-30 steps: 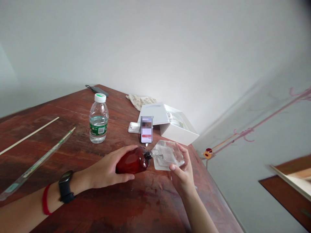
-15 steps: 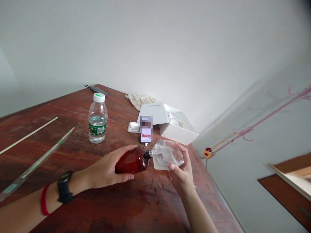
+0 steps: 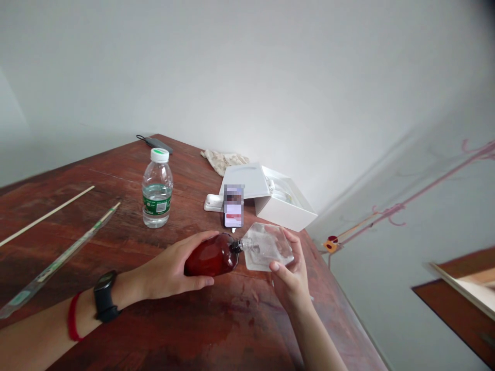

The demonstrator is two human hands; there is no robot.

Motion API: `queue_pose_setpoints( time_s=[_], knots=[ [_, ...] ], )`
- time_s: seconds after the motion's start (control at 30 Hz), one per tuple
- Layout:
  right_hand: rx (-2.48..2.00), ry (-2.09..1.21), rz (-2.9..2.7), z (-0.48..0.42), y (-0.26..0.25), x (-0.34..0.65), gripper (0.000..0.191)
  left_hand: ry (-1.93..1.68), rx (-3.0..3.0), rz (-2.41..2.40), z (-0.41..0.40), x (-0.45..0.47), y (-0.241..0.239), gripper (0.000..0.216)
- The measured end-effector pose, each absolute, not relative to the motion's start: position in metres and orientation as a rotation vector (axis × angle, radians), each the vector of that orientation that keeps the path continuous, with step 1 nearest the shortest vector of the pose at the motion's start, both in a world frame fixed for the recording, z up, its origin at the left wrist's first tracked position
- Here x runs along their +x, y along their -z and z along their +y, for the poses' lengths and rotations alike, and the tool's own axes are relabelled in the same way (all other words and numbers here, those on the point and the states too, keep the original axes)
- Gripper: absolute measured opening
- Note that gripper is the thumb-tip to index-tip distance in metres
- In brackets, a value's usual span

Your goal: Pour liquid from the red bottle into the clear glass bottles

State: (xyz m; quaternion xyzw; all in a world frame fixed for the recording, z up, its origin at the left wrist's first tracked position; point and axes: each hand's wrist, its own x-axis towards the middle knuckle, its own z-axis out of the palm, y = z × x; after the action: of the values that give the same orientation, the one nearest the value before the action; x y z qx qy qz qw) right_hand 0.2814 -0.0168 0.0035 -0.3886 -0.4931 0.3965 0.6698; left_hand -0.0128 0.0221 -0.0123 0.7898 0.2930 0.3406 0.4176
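Note:
My left hand (image 3: 184, 268) is closed around a dark red-brown bottle (image 3: 212, 255), lying on its side with its black threaded neck pointing right. Fingers and thumb of my right hand (image 3: 292, 270) grip a clear, angular bottle (image 3: 266, 250), also tipped sideways, its neck facing left. The two necks meet mouth to mouth between my hands, above the tabletop. Whether liquid passes between them I cannot tell. Behind my left hand an upright water bottle (image 3: 157, 188) with a white cap and green label holds some clear liquid.
On the dark red wooden table (image 3: 216, 330) stand a phone (image 3: 234, 208), a white case (image 3: 213, 202) and an open white box (image 3: 286, 206). A cloth (image 3: 224, 161) and grey device (image 3: 158, 144) lie at the back. Chopsticks (image 3: 50, 214), one in a wrapper (image 3: 62, 263), lie left.
The whole view has shifted very slightly, with everything a few pixels further right. Both hands keep the same hold, and the bottle necks stay together.

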Motion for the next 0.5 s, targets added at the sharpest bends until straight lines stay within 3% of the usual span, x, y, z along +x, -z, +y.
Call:
queue_pose_setpoints(
  time_s=[0.5],
  knots=[
    [-0.869, -0.885, -1.129, -0.0177, -0.0043, 0.2805, 0.073, -0.880, 2.012, 0.717, 0.0215, -0.0133, 0.0135, 0.084]
  ],
)
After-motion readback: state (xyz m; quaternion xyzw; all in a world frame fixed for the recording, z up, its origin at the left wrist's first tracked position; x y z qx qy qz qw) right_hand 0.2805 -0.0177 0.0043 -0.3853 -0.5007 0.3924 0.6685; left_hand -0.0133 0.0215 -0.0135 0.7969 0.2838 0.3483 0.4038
